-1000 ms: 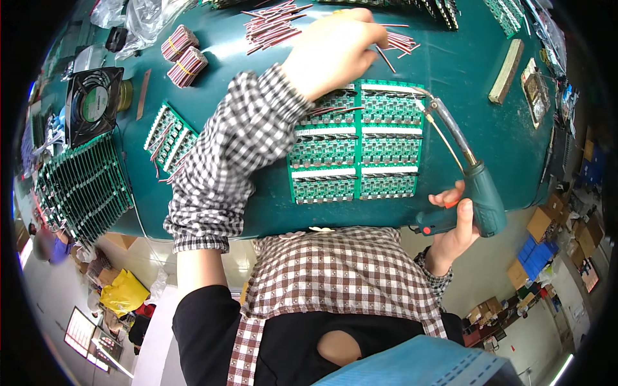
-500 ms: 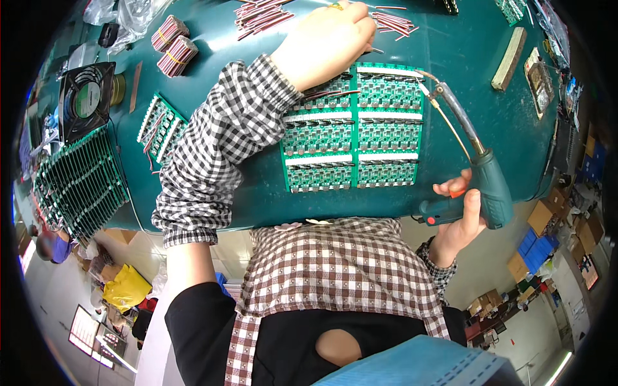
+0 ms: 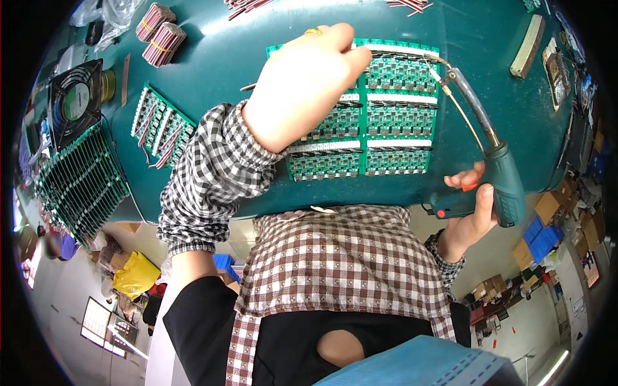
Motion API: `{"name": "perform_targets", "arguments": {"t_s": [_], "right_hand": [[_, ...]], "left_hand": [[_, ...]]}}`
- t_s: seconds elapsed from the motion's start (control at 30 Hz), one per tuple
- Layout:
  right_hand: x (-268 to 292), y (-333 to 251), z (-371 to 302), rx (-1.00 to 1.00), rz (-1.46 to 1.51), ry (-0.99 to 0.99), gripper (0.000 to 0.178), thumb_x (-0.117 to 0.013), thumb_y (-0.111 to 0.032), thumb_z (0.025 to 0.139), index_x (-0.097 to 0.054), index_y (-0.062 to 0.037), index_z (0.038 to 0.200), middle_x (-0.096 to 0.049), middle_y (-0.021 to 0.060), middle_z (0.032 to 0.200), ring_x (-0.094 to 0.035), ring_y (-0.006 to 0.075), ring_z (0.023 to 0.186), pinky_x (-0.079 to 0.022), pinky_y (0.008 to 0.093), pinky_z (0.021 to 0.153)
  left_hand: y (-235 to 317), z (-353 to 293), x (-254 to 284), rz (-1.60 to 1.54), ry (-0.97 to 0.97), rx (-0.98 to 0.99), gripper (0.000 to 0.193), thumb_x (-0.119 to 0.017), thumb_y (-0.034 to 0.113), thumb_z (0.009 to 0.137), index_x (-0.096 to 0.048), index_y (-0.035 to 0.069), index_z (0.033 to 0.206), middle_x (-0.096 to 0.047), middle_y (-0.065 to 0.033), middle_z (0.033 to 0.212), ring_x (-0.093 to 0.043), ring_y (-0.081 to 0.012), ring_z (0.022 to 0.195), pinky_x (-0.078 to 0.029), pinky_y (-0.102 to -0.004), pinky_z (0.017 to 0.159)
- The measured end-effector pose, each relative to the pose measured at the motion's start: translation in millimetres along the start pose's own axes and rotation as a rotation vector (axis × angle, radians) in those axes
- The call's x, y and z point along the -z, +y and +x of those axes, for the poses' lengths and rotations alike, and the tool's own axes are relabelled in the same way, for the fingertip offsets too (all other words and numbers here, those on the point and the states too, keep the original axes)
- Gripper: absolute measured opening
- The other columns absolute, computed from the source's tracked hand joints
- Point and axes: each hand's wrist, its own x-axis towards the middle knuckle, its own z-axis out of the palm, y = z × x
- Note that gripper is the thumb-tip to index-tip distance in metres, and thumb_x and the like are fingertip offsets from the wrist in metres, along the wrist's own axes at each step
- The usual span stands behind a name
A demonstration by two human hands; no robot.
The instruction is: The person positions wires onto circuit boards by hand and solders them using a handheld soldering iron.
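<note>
My right hand (image 3: pixel 473 209) grips a green soldering gun (image 3: pixel 505 183) with a red trigger. Its bent metal tube and thin feed pipe reach up to the top right edge of a panel of green circuit boards (image 3: pixel 400 122). White strips and dark components run in rows across this panel. Over the panel's upper left part is my left hand (image 3: pixel 309 83), fingers bent together; the fingertips and whatever they pinch are hidden. A thin wire end (image 3: pixel 248 87) pokes out left of that hand; I cannot tell whether it is held.
Red-and-white wires lie in loose piles (image 3: pixel 248 6) at the far edge, beside banded wire bundles (image 3: pixel 162 44). At left are a smaller board with wires (image 3: pixel 161 125), a black fan (image 3: pixel 76 100) and a rack of boards (image 3: pixel 84 183). A pale bar (image 3: pixel 528 46) lies far right.
My left hand has come back from the loose wires to the panel's upper left part. The whole view has shifted a little. The soldering gun stays at the same panel corner.
</note>
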Motion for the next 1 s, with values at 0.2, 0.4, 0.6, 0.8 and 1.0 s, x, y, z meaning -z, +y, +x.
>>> {"name": "perform_targets", "arguments": {"t_s": [0.2, 0.4, 0.6, 0.8, 1.0], "right_hand": [[0.8, -1.0, -2.7, -0.021, -0.007, 0.006, 0.041, -0.064, -0.021, 0.088, -0.055, 0.0123, 0.111, -0.063, 0.0153, 0.084, -0.065, 0.0244, 0.071, -0.060, 0.0390, 0.065], [2.9, -1.3, -6.1, -0.031, 0.002, -0.009, 0.042, -0.065, -0.021, 0.088, -0.056, 0.0120, 0.113, -0.063, 0.0164, 0.085, -0.066, 0.0266, 0.073, -0.061, 0.0397, 0.065], [-0.2, -4.3, -6.4, -0.063, -0.040, 0.007, 0.044, -0.066, -0.022, 0.087, -0.056, 0.0123, 0.113, -0.064, 0.0183, 0.089, -0.068, 0.0290, 0.077, -0.061, 0.0407, 0.067], [1.8, -3.1, -6.8, -0.051, -0.095, -0.037, 0.044, -0.059, -0.024, 0.093, -0.051, 0.0063, 0.123, -0.061, 0.0162, 0.098, -0.066, 0.0261, 0.081, -0.061, 0.0373, 0.065], [-1.4, -5.1, -6.7, -0.055, -0.058, 0.017, 0.044, -0.066, -0.021, 0.087, -0.056, 0.0122, 0.114, -0.065, 0.0187, 0.091, -0.070, 0.0302, 0.080, -0.062, 0.0392, 0.066]], "left_hand": [[7.1, -7.4, -2.3, 0.076, 0.149, -0.148, 0.028, -0.061, 0.008, 0.074, -0.065, 0.007, 0.101, -0.056, -0.0041, 0.086, -0.060, -0.0216, 0.075, -0.051, -0.0311, 0.064], [10.7, -9.2, -15.6, 0.096, -0.004, -0.111, 0.028, -0.060, 0.009, 0.074, -0.062, 0.007, 0.102, -0.055, -0.0038, 0.088, -0.060, -0.0204, 0.077, -0.051, -0.0312, 0.063], [7.5, -4.9, -19.3, -0.186, 0.086, -0.072, 0.017, -0.064, 0.003, 0.080, -0.063, 0.007, 0.096, -0.056, -0.0078, 0.083, -0.060, -0.0250, 0.071, -0.050, -0.0345, 0.061], [15.6, -4.5, -18.4, -0.241, 0.051, 0.109, 0.016, -0.065, 0.002, 0.078, -0.061, 0.007, 0.093, -0.055, -0.0096, 0.081, -0.060, -0.0287, 0.070, -0.050, -0.0368, 0.061], [20.5, -6.3, -8.5, -0.026, -0.025, -0.045, 0.021, -0.061, 0.006, 0.073, -0.060, 0.007, 0.094, -0.051, -0.0071, 0.082, -0.061, -0.0248, 0.076, -0.051, -0.0349, 0.062]]}}
